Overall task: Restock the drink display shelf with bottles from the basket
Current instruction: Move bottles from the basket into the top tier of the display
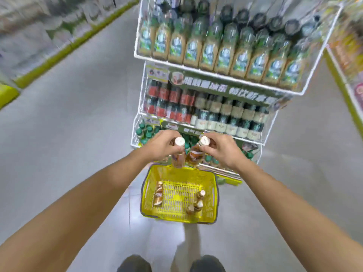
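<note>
Left hand (pixel 160 145) fingers closed round neck of left bottle (pixel 178 154); right hand (pixel 221 149) likewise grips right bottle (pixel 196 154); both above yellow basket (pixel 146 193), before wire shelf (pixel 137 118)

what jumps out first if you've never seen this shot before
Dead centre, the left hand and right hand each grip a brown white-capped drink bottle, the left bottle and the right bottle, by the neck. Below them on the grey floor sits a bright yellow plastic basket with a few more bottles. Behind rises a white wire display shelf packed with rows of drinks.
</note>
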The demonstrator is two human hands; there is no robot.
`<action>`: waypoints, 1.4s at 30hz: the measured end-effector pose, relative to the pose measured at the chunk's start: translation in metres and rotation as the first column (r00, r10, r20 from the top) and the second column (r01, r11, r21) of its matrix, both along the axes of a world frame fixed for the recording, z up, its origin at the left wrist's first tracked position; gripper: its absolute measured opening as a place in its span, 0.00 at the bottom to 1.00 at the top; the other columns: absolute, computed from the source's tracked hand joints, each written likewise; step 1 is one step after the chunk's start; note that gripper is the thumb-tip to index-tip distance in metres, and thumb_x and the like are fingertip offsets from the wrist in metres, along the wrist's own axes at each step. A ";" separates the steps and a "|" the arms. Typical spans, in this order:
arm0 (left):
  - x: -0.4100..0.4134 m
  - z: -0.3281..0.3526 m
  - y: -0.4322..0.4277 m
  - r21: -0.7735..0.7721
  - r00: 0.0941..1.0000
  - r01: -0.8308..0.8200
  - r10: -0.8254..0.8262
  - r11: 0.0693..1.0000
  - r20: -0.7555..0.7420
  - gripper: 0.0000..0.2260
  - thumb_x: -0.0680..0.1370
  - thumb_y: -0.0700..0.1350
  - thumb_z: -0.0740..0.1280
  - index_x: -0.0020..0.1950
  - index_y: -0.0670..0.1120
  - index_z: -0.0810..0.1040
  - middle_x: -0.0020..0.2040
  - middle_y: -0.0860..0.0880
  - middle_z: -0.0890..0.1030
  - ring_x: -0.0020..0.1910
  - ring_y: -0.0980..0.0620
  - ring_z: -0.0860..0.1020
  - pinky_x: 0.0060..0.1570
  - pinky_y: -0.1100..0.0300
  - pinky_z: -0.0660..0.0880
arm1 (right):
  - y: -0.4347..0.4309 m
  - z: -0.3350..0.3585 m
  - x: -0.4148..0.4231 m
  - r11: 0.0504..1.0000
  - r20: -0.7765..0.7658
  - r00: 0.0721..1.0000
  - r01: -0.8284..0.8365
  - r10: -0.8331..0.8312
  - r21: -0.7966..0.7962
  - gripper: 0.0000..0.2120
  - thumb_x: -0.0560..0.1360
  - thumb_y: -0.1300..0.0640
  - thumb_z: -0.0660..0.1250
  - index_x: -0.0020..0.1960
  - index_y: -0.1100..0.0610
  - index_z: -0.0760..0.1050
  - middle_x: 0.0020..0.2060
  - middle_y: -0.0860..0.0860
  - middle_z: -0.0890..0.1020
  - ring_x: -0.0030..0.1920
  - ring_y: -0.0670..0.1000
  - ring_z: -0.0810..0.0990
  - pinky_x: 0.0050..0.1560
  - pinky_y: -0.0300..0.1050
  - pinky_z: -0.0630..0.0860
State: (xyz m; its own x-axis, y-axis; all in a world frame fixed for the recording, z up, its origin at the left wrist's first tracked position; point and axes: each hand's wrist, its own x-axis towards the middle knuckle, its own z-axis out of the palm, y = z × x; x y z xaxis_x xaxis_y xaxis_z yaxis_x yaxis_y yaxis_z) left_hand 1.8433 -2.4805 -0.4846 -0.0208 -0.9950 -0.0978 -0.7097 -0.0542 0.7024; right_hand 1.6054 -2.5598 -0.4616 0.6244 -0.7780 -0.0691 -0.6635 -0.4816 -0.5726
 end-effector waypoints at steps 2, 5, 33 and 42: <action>0.010 0.119 -0.013 -0.056 0.999 0.020 -0.018 0.998 0.029 0.09 0.75 0.48 0.76 0.49 0.43 0.82 0.43 0.44 0.84 0.44 0.42 0.82 0.46 0.45 0.78 | -0.008 0.119 0.010 0.998 0.068 0.998 0.010 -0.006 -0.058 0.14 0.78 0.53 0.76 0.60 0.59 0.83 0.43 0.53 0.86 0.44 0.56 0.82 0.47 0.56 0.78; 0.022 0.279 -0.034 -0.162 0.999 0.045 -0.041 0.986 0.029 0.10 0.76 0.47 0.75 0.48 0.41 0.81 0.42 0.41 0.83 0.44 0.40 0.81 0.46 0.42 0.78 | -0.022 0.275 0.022 0.987 0.166 0.986 0.037 -0.011 -0.155 0.16 0.78 0.51 0.77 0.62 0.58 0.83 0.46 0.52 0.88 0.45 0.54 0.85 0.50 0.54 0.81; 0.027 0.581 -0.275 -0.407 0.868 -0.316 0.434 0.857 0.239 0.25 0.67 0.61 0.79 0.28 0.46 0.70 0.26 0.46 0.73 0.30 0.43 0.75 0.30 0.55 0.64 | -0.245 0.537 0.068 0.981 0.387 0.921 0.114 -0.046 -0.155 0.10 0.81 0.52 0.73 0.53 0.59 0.86 0.45 0.51 0.90 0.47 0.49 0.90 0.55 0.57 0.85; 0.035 0.565 -0.314 -0.351 0.841 -0.363 0.465 0.863 0.276 0.27 0.68 0.63 0.78 0.31 0.47 0.66 0.42 0.36 0.84 0.46 0.36 0.83 0.42 0.48 0.78 | -0.277 0.510 0.084 0.984 0.371 0.917 0.172 -0.144 -0.044 0.09 0.78 0.50 0.76 0.50 0.56 0.84 0.41 0.49 0.89 0.44 0.47 0.88 0.52 0.51 0.84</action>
State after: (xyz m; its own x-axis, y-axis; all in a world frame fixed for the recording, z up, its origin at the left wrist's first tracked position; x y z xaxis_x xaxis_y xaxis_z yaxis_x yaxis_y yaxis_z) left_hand 1.8786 -2.7942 0.0802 0.3825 -0.8877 0.2562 -0.8594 -0.2400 0.4516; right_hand 1.6899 -2.8373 0.0486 0.4637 -0.8627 0.2018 -0.4858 -0.4381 -0.7564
